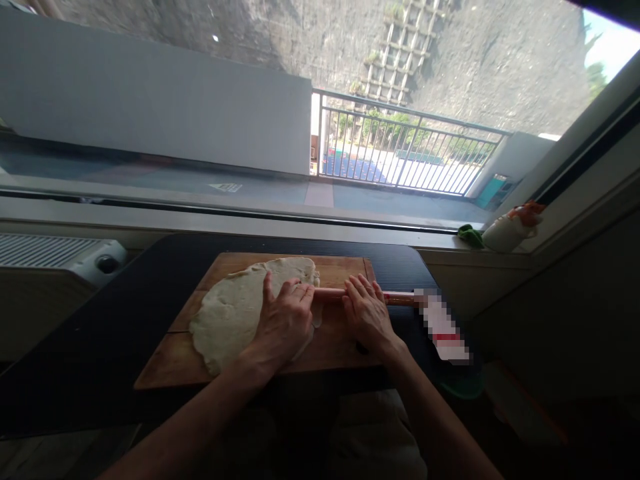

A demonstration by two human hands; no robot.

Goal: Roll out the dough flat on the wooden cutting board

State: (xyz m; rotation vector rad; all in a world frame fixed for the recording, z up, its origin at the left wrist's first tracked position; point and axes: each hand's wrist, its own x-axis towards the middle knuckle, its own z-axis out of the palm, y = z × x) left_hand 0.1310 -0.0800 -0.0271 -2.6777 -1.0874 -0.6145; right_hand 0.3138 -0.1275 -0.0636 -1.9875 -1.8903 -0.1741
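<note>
A flattened sheet of pale dough [225, 317] with uneven edges covers the left and middle of a wooden cutting board [340, 347]. Across the dough's right edge lies a slim pinkish rolling pin [330, 293], its right end reaching past the board. My left hand [285, 317] presses on the pin's left part over the dough, one finger sticking out and the others curled over it. Farther right, my right hand [367, 310] rests on the pin with its fingers laid across the top. What lies beneath both palms is hidden.
The board rests on a dark table [90, 333]. Beyond the table's back edge are a windowsill [250, 230] and window. A pale jug [507, 230] and green cloth [471, 235] stand right. A pixelated packet [445, 330] lies near the pin's end; a radiator [55, 250] is left.
</note>
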